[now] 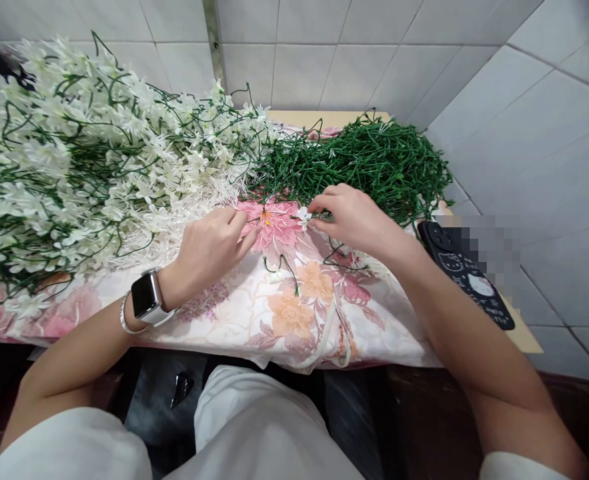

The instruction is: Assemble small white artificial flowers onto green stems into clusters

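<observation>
My left hand (214, 243), wearing a watch with a white strap, is closed in a pinch on a thin green plastic stem (249, 221). Facing it, my right hand (351, 217) pinches a small white artificial flower (303, 217) between thumb and fingertips. Both hands are just above a pink flower printed on the cloth. Right behind my right hand lies a heap of bare green stems (369, 157). To the left of my left hand spreads a large pile of white artificial flowers (149, 153) on green stems. A loose green stem piece (288, 267) rests on the cloth in front.
A floral cloth (254, 327) covers the work surface, whose bare board edge shows at the back and right. A phone in a black case (467, 277) lies at the right edge. White tiled walls (304, 73) close off the back and right.
</observation>
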Demonstrator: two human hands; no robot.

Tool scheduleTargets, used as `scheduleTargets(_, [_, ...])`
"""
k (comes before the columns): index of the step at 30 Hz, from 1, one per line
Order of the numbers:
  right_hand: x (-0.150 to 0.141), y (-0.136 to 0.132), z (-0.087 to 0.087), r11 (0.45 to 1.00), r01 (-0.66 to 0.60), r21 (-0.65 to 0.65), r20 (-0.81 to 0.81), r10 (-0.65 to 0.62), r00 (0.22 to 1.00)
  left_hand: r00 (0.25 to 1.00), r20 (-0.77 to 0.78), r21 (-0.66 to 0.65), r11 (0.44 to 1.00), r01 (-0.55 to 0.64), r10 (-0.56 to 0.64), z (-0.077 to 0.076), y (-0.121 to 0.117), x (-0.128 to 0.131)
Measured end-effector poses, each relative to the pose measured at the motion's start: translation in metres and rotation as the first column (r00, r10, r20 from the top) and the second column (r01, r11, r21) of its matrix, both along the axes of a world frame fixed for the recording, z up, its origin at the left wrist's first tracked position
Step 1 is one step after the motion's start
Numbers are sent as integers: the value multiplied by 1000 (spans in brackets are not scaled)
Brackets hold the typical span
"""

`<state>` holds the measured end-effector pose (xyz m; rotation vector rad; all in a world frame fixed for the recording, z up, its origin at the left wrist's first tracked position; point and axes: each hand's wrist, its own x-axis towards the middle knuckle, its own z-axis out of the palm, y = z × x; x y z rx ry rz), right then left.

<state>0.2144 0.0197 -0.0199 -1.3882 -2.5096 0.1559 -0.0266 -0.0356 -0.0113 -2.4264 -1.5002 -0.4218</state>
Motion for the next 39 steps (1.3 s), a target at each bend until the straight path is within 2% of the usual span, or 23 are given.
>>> scheduleTargets(3, [-3, 2, -6, 1000, -5, -1, 8, 5, 1000, 988, 141, -118, 990, 72, -55, -3, 1, 2])
scheduleTargets(5, [-6, -2, -2, 999, 10, -39, -155, -16, 988, 942, 332, -231, 963, 136, -53, -4, 3, 1])
scheduleTargets(7, [-11, -8, 4, 980, -42, -195, -421, -45, 906, 831, 556, -336, 909, 248, -21, -5, 7, 1])
scheduleTargets(9, [-18, -16, 10, 897, -197, -397, -634, -112, 765, 678, 735, -397, 829, 394, 30, -7, 9, 2])
scheduleTargets(11, [-25, -24, 12, 784, -337, -521, -726, -200, 658, 550, 830, -417, 756, 504, 91, -9, 11, 3])
scheduleTargets(12, [-28, -27, 10, 743, -376, -554, -744, -239, 623, 509, 852, -425, 730, 535, 122, -10, 11, 3])
scheduleTargets(14, [-33, -31, 5, 700, -412, -584, -762, -297, 576, 462, 868, -444, 706, 552, 183, -11, 11, 4])
scheduleTargets(18, [-39, -33, -8, 698, -418, -582, -784, -344, 517, 452, 848, -506, 670, 542, 275, -10, 11, 5])
scheduleTargets(20, [-40, -33, -10, 696, -414, -586, -782, -354, 513, 455, 841, -528, 633, 567, 294, -10, 10, 6])
scheduleTargets(24, [-42, -34, -11, 685, -420, -596, -780, -369, 505, 408, 848, -529, 566, 632, 337, -10, 9, 9])
scheduleTargets(27, [-42, -34, -10, 684, -418, -598, -773, -352, 528, 403, 824, -566, 529, 633, 398, -13, 9, 9])
scheduleTargets(28, [-41, -32, -9, 700, -406, -588, -771, -331, 544, 404, 811, -583, 520, 624, 424, -13, 9, 9])
scheduleTargets(29, [-38, -29, -8, 739, -373, -561, -771, -302, 561, 399, 799, -597, 519, 612, 449, -14, 9, 9])
scheduleTargets(30, [-34, -25, -8, 804, -311, -507, -771, -263, 580, 386, 792, -606, 531, 592, 473, -14, 9, 9])
scheduleTargets(32, [-25, -16, -6, 943, -107, -314, -745, -175, 644, 344, 793, -605, 583, 542, 503, -14, 10, 7])
scheduleTargets(33, [-20, -10, -7, 982, -3, -191, -704, -135, 697, 318, 801, -595, 618, 514, 508, -13, 10, 7])
scheduleTargets(34, [-16, -5, -8, 994, 66, -86, -648, -106, 755, 293, 811, -583, 651, 487, 507, -12, 11, 7])
scheduleTargets(35, [-14, -1, -10, 997, 82, -4, -577, -69, 814, 274, 820, -570, 676, 466, 503, -11, 11, 7])
scheduleTargets(37, [-14, 6, -17, 996, 30, 89, -412, 9, 911, 253, 830, -556, 703, 445, 497, -9, 12, 7])
scheduleTargets(39, [-21, 9, -27, 991, -16, 132, -255, 49, 966, 243, 833, -552, 712, 434, 497, -8, 12, 8])
